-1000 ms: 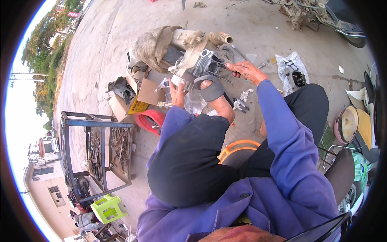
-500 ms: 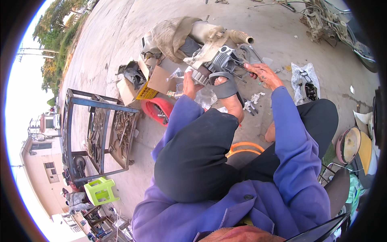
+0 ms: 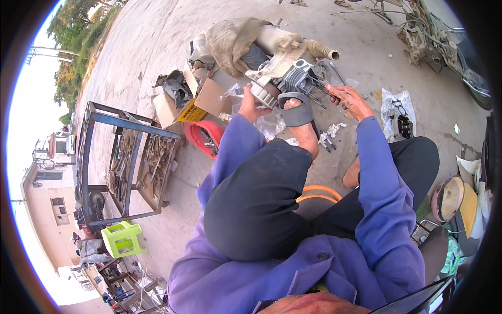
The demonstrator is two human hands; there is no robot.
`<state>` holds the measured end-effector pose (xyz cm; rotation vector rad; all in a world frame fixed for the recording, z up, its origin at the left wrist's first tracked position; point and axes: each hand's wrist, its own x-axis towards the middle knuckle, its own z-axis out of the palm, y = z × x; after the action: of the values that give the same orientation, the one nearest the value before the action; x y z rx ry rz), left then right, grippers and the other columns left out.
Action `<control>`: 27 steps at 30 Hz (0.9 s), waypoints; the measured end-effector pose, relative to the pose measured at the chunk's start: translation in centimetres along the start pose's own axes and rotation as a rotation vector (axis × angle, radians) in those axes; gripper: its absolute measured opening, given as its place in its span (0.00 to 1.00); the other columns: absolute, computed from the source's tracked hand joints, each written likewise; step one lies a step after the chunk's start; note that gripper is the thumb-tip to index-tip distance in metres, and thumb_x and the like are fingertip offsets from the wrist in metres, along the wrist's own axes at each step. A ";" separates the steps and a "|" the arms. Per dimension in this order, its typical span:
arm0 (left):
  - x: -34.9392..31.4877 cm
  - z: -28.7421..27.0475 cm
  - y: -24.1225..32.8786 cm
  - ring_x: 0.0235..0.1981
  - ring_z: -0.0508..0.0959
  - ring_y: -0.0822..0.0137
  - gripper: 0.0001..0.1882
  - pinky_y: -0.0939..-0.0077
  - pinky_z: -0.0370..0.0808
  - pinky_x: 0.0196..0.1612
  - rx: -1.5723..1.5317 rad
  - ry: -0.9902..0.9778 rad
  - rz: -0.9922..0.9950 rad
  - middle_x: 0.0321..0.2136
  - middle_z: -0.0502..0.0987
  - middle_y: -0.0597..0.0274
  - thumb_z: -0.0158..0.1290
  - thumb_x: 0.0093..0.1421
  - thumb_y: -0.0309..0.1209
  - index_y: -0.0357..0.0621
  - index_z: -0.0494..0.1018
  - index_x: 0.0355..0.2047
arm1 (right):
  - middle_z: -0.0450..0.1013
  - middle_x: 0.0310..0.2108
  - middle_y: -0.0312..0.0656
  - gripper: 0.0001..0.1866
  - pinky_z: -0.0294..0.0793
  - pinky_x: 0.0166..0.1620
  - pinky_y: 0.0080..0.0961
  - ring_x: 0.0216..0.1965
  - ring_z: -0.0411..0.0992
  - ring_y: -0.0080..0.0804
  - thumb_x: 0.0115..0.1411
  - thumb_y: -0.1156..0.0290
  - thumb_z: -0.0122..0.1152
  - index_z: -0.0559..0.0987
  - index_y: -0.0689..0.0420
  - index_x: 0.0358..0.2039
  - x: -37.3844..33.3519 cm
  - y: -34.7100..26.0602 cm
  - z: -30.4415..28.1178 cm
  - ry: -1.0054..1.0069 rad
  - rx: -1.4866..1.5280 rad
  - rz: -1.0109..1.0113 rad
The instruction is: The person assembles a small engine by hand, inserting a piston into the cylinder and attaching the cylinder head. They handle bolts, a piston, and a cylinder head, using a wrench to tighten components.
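Engine (image 3: 284, 65) lay just beyond the grey sandal (image 3: 297, 112), left hand (image 3: 252, 106) gripping its finned end (image 3: 264, 95), right hand (image 3: 351, 102) pinching a dark slim piece (image 3: 321, 83), possibly a tool, right of the sandal; step read as cylinder-side handling, next move calling for steady bracing.

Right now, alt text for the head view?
A partly dismantled engine lies on the ground, the wearer's left hand at its pale ribbed end and right hand beside its finned cylinder. A sandaled foot is close by; a red container lies left.
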<state>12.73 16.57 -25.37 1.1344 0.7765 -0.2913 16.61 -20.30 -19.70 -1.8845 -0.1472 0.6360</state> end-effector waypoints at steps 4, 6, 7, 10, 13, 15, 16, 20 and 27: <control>-0.2 -1.0 0.8 0.64 0.63 0.35 0.50 0.35 0.60 0.64 0.008 -0.025 -0.071 0.64 0.63 0.38 0.32 0.61 0.72 0.43 0.56 0.68 | 0.71 0.28 0.31 0.38 0.63 0.32 0.23 0.32 0.67 0.21 0.53 0.27 0.60 0.82 0.55 0.35 0.3 -0.3 0.4 -0.010 0.029 0.019; -0.6 -0.2 0.1 0.64 0.63 0.33 0.52 0.35 0.60 0.64 0.006 -0.007 -0.047 0.64 0.62 0.37 0.32 0.60 0.74 0.43 0.55 0.69 | 0.70 0.27 0.30 0.37 0.63 0.32 0.22 0.32 0.67 0.20 0.53 0.28 0.61 0.82 0.55 0.34 0.2 -0.1 0.5 -0.002 0.040 0.039; -0.7 0.3 -0.3 0.64 0.63 0.33 0.53 0.35 0.59 0.64 0.006 0.001 -0.035 0.65 0.61 0.37 0.32 0.59 0.75 0.43 0.55 0.69 | 0.70 0.27 0.30 0.37 0.62 0.32 0.22 0.32 0.66 0.20 0.53 0.28 0.61 0.82 0.55 0.34 0.1 0.1 0.3 0.001 0.047 0.041; -0.7 0.8 -1.4 0.63 0.65 0.32 0.50 0.34 0.59 0.64 -0.086 0.014 0.040 0.65 0.62 0.41 0.35 0.62 0.72 0.43 0.56 0.69 | 0.70 0.27 0.30 0.36 0.62 0.32 0.21 0.31 0.66 0.20 0.54 0.29 0.61 0.82 0.54 0.34 -0.2 -0.2 0.2 0.014 0.061 0.049; -0.3 -0.6 -2.4 0.60 0.68 0.38 0.45 0.33 0.63 0.60 -0.138 0.054 0.171 0.66 0.61 0.48 0.42 0.64 0.67 0.50 0.51 0.70 | 0.70 0.27 0.30 0.35 0.62 0.32 0.20 0.31 0.65 0.19 0.55 0.30 0.61 0.82 0.55 0.34 0.4 -0.3 0.8 -0.011 0.072 0.037; -0.4 0.6 -3.7 0.62 0.67 0.41 0.48 0.33 0.61 0.61 -0.100 0.101 0.270 0.68 0.58 0.50 0.45 0.62 0.68 0.51 0.47 0.71 | 0.70 0.27 0.30 0.35 0.62 0.32 0.20 0.31 0.65 0.19 0.56 0.30 0.60 0.82 0.55 0.34 0.4 0.4 0.5 -0.001 0.062 0.039; -0.3 1.0 -3.9 0.62 0.67 0.42 0.48 0.32 0.62 0.60 -0.075 0.093 0.288 0.68 0.58 0.51 0.46 0.62 0.67 0.54 0.44 0.71 | 0.70 0.27 0.30 0.35 0.62 0.32 0.20 0.31 0.65 0.19 0.56 0.30 0.60 0.82 0.55 0.34 0.3 0.7 0.2 0.009 0.055 0.034; 0.0 0.0 -4.8 0.61 0.68 0.45 0.49 0.33 0.65 0.57 -0.034 0.072 0.367 0.68 0.57 0.53 0.49 0.62 0.63 0.62 0.35 0.73 | 0.70 0.27 0.30 0.35 0.61 0.32 0.20 0.31 0.66 0.19 0.57 0.30 0.59 0.82 0.55 0.35 0.0 0.0 0.5 0.006 0.059 0.032; 0.7 -0.6 -5.1 0.61 0.68 0.46 0.52 0.33 0.66 0.58 -0.078 0.025 0.396 0.69 0.55 0.52 0.50 0.62 0.63 0.64 0.31 0.73 | 0.71 0.28 0.31 0.35 0.62 0.33 0.21 0.32 0.66 0.20 0.58 0.31 0.59 0.81 0.56 0.36 -0.3 -0.8 0.5 -0.002 0.053 0.045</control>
<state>10.00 15.10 -29.59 1.1911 0.5633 0.0847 16.29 -19.70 -19.06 -1.8403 -0.0887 0.6657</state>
